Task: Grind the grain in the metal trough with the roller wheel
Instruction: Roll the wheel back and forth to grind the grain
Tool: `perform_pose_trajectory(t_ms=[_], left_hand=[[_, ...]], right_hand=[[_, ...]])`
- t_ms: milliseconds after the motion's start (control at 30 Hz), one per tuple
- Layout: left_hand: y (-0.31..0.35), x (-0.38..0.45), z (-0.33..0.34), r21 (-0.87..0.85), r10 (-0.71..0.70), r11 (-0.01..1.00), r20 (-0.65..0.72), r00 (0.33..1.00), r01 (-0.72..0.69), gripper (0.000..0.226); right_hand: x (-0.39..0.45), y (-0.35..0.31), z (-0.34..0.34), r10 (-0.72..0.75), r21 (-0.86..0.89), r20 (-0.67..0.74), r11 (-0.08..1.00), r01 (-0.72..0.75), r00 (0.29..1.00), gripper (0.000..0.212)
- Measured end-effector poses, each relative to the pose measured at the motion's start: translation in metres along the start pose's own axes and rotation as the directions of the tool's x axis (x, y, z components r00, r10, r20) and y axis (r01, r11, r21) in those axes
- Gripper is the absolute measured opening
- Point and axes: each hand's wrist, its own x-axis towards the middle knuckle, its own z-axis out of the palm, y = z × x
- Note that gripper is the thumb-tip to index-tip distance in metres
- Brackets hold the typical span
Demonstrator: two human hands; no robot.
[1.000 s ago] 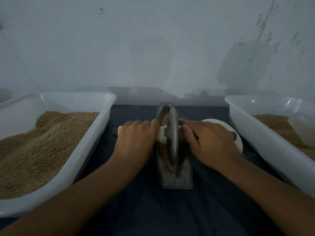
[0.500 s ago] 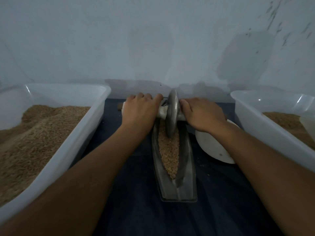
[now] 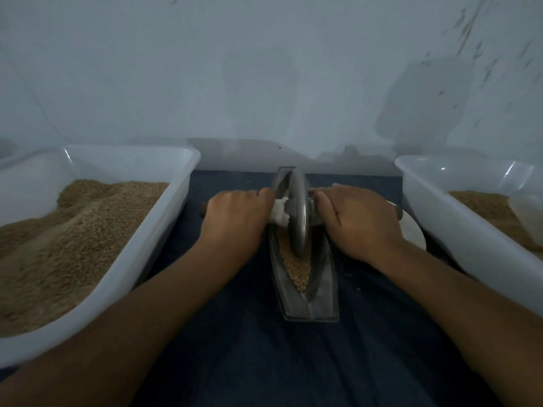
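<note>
Fingers of the left hand (image 3: 235, 217) curl down over the axle (image 3: 279, 214) on the left side of the roller wheel (image 3: 297, 212), knuckles up, gripping it; the brown tip of the axle pokes out past the little-finger side. Fingers of the right hand (image 3: 360, 220) wrap the axle on the wheel's other side in the same way, thumb lying close to the disc, with the far axle end just showing beyond the hand. Between the two hands a white wrapped section of the axle shows right beside the wheel. The wheel stands upright on its edge inside the metal trough (image 3: 320, 301), roughly in the trough's far half, its lower rim sunk into the grain (image 3: 296, 267). Tan grain fills the narrow channel from under the wheel toward the near pointed end. The trough sits lengthwise on a dark blue cloth (image 3: 264, 362), running away from the person. Partly under the right wrist lies a white plate (image 3: 414, 233). To the left stands a white plastic tub (image 3: 164, 230) heaped with grain; to the right another white tub (image 3: 458, 227) holds grain and a clear scoop-like container (image 3: 527, 212).
</note>
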Motion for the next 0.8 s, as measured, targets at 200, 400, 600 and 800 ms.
perform_pose_trajectory(t_ms=[200, 400, 600, 800], left_hand=[[0.008, -0.027, -0.03, 0.022, 0.037, 0.999, -0.003, 0.999, -0.037, 0.027], [0.014, -0.031, -0.029, 0.05, 0.032, 0.998, -0.07, 0.997, -0.029, 0.032], [0.006, 0.001, -0.005, 0.004, -0.037, 0.999, -0.039, 0.999, 0.037, 0.015], [-0.004, 0.037, 0.017, -0.059, 0.006, 0.998, -0.061, 0.998, -0.009, 0.037]], right_hand=[[-0.03, -0.015, -0.018, 0.02, 0.095, -0.062, 0.995, -0.014, 0.998, 0.049], [-0.046, -0.016, -0.021, 0.027, 0.058, -0.123, 0.998, -0.02, 0.992, 0.052], [-0.012, -0.007, -0.006, 0.093, -0.044, -0.019, 0.995, -0.094, 0.995, 0.054], [0.031, 0.014, 0.013, 0.086, -0.045, 0.095, 0.996, -0.082, 0.992, 0.049]])
